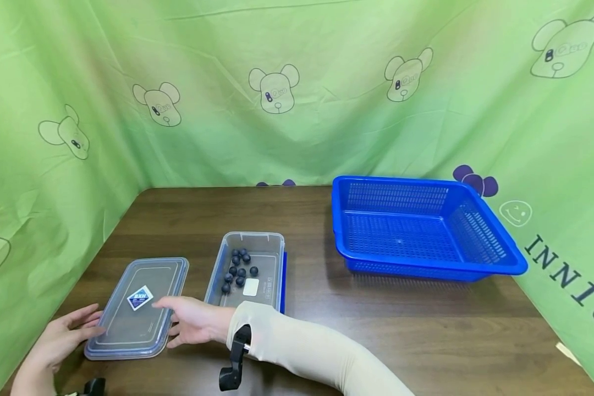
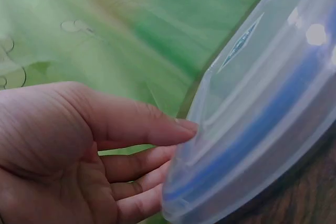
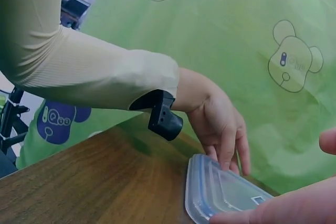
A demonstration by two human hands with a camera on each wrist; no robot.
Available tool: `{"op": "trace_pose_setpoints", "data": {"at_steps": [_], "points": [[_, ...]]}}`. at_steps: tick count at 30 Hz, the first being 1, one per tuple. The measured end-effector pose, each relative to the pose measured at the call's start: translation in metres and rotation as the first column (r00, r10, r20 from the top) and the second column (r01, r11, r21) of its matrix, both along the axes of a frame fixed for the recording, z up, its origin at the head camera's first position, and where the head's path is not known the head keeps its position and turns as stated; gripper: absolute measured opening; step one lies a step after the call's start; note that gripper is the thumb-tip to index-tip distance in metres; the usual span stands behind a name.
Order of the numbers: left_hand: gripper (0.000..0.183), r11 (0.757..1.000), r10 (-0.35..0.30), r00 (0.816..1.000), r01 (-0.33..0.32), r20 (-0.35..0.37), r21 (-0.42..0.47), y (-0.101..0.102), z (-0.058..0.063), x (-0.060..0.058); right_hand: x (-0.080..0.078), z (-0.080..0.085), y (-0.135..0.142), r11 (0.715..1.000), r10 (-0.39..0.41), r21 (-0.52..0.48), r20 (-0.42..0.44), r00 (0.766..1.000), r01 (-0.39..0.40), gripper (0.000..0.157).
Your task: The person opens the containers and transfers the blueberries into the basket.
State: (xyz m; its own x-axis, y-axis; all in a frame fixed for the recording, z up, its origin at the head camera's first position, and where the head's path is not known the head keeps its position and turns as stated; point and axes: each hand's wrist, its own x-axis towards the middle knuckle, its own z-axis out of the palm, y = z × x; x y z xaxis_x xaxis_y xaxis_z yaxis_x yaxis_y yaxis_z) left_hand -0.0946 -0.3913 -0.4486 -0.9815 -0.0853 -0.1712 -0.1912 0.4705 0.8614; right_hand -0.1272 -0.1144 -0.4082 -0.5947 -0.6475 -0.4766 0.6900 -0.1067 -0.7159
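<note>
A clear plastic lid (image 1: 138, 324) with a blue seal round its rim and a diamond label (image 1: 140, 297) lies on the table at the left. My left hand (image 1: 61, 338) holds its left edge: in the left wrist view the thumb (image 2: 152, 125) rests on the rim while the other fingers stay alongside, partly hidden behind it. Over the right edge reaches my right hand (image 1: 195, 319), thumb stretched above the top near the label and fingers spread by the side. Just beyond stands a clear container (image 1: 272, 247), uncovered, with several blueberries (image 1: 241, 281) in it.
A large blue mesh basket (image 1: 398, 217) stands at the back right. Along the container's right side shows a strip of blue (image 1: 284, 283). Green printed cloth (image 1: 317, 137) hangs behind and at both sides of the wooden table (image 1: 307, 352).
</note>
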Motion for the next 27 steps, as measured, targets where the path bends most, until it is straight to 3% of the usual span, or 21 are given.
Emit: {"op": "trace_pose_setpoints", "data": {"at_steps": [2, 6, 12, 16, 20, 24, 27], "points": [[0.073, 0.997, -0.006, 1.000, 0.008, 0.021, -0.081, 0.003, 0.004, -0.002, 0.000, 0.000, 0.001, 1.000, 0.016, -0.001, -0.008, 1.000, -0.016, 0.071], [0.073, 0.991, 0.001, 1.000, 0.001, 0.009, -0.136, 0.005, 0.005, -0.002, -0.002, 0.001, 0.003, 0.998, 0.054, -0.010, -0.017, 0.998, -0.054, 0.072], [0.069, 0.992, 0.031, 0.996, -0.041, -0.081, -0.121, 0.009, 0.002, -0.002, -0.009, 0.009, 0.011, 0.991, 0.119, -0.057, -0.042, 0.992, -0.121, 0.072], [0.067, 0.999, 0.021, 0.987, -0.027, -0.162, -0.033, 0.018, 0.006, -0.005, -0.013, 0.017, 0.021, 0.986, 0.140, -0.085, -0.066, 0.988, -0.146, 0.072], [0.065, 0.989, 0.021, 0.983, 0.007, -0.183, 0.150, 0.031, 0.013, -0.010, -0.019, 0.025, 0.036, 0.985, 0.140, -0.092, -0.097, 0.985, -0.149, 0.071], [0.051, 0.924, 0.009, 0.970, 0.085, -0.245, 0.373, 0.049, 0.019, -0.014, -0.025, 0.033, 0.053, 0.983, 0.133, -0.112, -0.128, 0.983, -0.147, 0.070], [0.054, 0.883, -0.034, 0.946, 0.179, -0.321, 0.433, 0.066, 0.021, -0.020, -0.032, 0.039, 0.067, 0.980, 0.118, -0.140, -0.147, 0.982, -0.139, 0.068]]}}
